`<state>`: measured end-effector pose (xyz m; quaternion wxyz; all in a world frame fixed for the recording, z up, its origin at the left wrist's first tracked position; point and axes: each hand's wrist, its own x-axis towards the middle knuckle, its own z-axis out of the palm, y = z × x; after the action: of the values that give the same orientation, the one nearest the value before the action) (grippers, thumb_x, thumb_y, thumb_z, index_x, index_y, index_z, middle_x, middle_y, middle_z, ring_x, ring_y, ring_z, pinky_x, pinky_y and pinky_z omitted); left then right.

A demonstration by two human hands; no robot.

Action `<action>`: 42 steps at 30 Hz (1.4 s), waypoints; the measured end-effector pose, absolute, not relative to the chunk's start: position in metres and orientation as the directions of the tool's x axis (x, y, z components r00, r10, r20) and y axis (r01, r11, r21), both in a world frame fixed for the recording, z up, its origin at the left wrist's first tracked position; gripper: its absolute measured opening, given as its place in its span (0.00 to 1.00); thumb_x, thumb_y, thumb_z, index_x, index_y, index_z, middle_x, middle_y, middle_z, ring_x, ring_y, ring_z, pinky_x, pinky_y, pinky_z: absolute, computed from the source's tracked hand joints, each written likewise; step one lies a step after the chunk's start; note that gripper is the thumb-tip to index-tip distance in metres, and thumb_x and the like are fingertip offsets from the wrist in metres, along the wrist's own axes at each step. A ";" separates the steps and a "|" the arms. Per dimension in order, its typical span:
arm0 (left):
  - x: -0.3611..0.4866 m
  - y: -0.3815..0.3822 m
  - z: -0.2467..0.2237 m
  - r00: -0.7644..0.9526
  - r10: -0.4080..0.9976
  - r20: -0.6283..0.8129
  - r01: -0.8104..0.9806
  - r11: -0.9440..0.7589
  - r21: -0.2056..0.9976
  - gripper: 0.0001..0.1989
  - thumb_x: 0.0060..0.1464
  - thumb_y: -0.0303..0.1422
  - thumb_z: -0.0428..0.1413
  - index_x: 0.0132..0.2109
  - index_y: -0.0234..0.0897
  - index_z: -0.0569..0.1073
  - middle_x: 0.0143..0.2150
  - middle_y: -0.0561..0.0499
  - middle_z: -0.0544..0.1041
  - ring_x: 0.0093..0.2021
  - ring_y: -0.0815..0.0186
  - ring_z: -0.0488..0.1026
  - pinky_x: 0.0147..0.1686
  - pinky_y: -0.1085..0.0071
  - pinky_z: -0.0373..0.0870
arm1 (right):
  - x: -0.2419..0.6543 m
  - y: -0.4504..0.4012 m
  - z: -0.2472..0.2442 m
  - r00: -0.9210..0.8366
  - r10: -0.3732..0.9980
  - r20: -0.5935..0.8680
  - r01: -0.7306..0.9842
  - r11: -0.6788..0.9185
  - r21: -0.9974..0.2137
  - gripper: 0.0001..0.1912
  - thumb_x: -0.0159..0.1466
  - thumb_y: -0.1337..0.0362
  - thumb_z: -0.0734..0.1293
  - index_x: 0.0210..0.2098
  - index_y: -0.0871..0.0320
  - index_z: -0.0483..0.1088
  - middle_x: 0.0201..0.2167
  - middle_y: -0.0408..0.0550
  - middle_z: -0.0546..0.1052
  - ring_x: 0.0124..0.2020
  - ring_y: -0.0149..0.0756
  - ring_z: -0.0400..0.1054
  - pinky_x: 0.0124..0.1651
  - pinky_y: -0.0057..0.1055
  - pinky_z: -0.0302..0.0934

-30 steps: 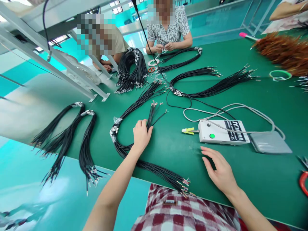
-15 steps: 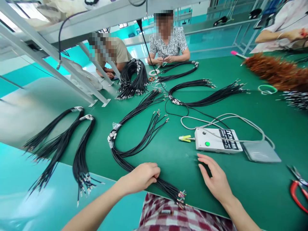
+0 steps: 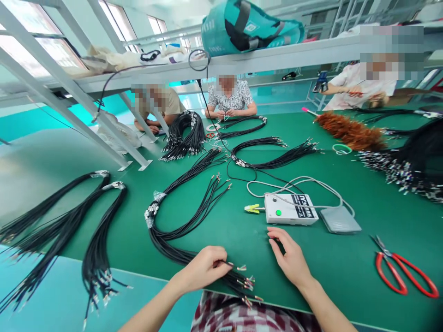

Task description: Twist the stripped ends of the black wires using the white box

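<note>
My left hand (image 3: 209,267) is closed at the near end of a curved bundle of black cables (image 3: 169,246), its thumb and forefinger pinching a cable close to the stripped, coloured wire ends (image 3: 247,282). The bundle is wrapped with clear film and white labels (image 3: 152,210) at its bend. To the right, my right hand (image 3: 289,256) hovers over the green table with its fingers apart, holding nothing. Beyond it lies a white box (image 3: 289,214) with a green button and a yellow clip (image 3: 252,209) on its left side.
More black cable bundles lie left (image 3: 100,230) and farther back (image 3: 187,133). Red-handled pliers (image 3: 391,263) and a grey pedal (image 3: 341,219) are at right, near a brown duster (image 3: 349,130). Metal shelf legs (image 3: 114,133) stand at left. Three people sit across the table.
The view has tilted up and shifted right, showing the whole pliers and a shelf with a teal bag. Some wire ends beside my left hand have lifted and spread from the bundle.
</note>
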<state>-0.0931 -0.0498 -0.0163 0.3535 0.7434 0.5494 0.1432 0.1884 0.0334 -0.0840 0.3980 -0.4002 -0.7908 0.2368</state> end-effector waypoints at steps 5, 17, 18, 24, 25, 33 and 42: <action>-0.086 -0.059 -0.055 0.301 0.949 0.098 0.900 -0.317 0.300 0.13 0.66 0.36 0.48 0.33 0.38 0.68 0.34 0.48 0.73 0.37 0.61 0.69 0.41 0.63 0.65 | 0.188 0.035 -0.087 -0.350 0.841 0.412 0.442 0.536 -0.719 0.09 0.71 0.59 0.62 0.44 0.53 0.73 0.50 0.52 0.79 0.49 0.42 0.76 0.51 0.40 0.74; -0.051 -0.037 -0.088 0.023 0.987 0.158 0.974 -0.058 0.217 0.12 0.66 0.32 0.48 0.32 0.41 0.68 0.31 0.49 0.80 0.32 0.60 0.78 0.30 0.67 0.67 | 0.192 0.040 -0.085 -0.265 0.874 0.408 0.417 0.486 -0.768 0.10 0.70 0.56 0.64 0.41 0.52 0.75 0.49 0.53 0.80 0.45 0.44 0.78 0.44 0.36 0.77; -0.045 -0.035 -0.088 -0.014 0.990 0.142 0.973 -0.019 0.231 0.12 0.67 0.32 0.48 0.32 0.41 0.68 0.31 0.49 0.80 0.32 0.60 0.78 0.30 0.67 0.67 | 0.193 0.042 -0.086 -0.258 0.875 0.411 0.406 0.484 -0.775 0.11 0.69 0.56 0.64 0.41 0.52 0.76 0.48 0.53 0.80 0.44 0.44 0.79 0.44 0.36 0.77; -0.035 -0.034 -0.099 -0.117 0.988 0.096 0.961 0.089 0.261 0.12 0.67 0.33 0.47 0.33 0.42 0.67 0.30 0.49 0.81 0.32 0.58 0.80 0.28 0.67 0.66 | 0.195 0.050 -0.092 -0.244 0.898 0.367 0.368 0.436 -0.821 0.13 0.67 0.52 0.67 0.42 0.52 0.78 0.41 0.49 0.83 0.36 0.41 0.80 0.38 0.29 0.77; -0.037 -0.034 -0.101 -0.114 0.989 0.092 0.961 0.086 0.264 0.12 0.67 0.33 0.46 0.33 0.42 0.67 0.29 0.49 0.80 0.31 0.58 0.81 0.27 0.67 0.65 | 0.195 0.050 -0.092 -0.245 0.903 0.352 0.369 0.423 -0.828 0.13 0.67 0.52 0.67 0.41 0.51 0.78 0.39 0.47 0.83 0.34 0.39 0.80 0.37 0.27 0.76; -0.042 -0.035 -0.099 -0.127 0.987 0.098 0.932 0.085 0.353 0.13 0.68 0.33 0.41 0.34 0.43 0.64 0.27 0.50 0.79 0.28 0.58 0.79 0.26 0.67 0.64 | 0.194 0.047 -0.087 -0.273 0.934 0.230 0.391 0.326 -0.861 0.12 0.67 0.52 0.66 0.39 0.50 0.78 0.36 0.45 0.83 0.34 0.37 0.78 0.38 0.25 0.74; -0.049 -0.036 -0.077 -0.132 0.991 -0.034 0.703 0.118 0.701 0.19 0.69 0.43 0.42 0.33 0.42 0.67 0.27 0.52 0.76 0.29 0.63 0.75 0.32 0.71 0.63 | 0.191 0.039 -0.083 -0.307 0.943 0.132 0.400 0.253 -0.881 0.14 0.70 0.53 0.62 0.40 0.53 0.75 0.37 0.47 0.80 0.37 0.37 0.76 0.43 0.28 0.71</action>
<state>-0.0488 -0.0359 -0.0768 0.2615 0.6045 0.7005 0.2747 0.1907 0.0390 -0.0831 0.3505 -0.4730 -0.7098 0.3869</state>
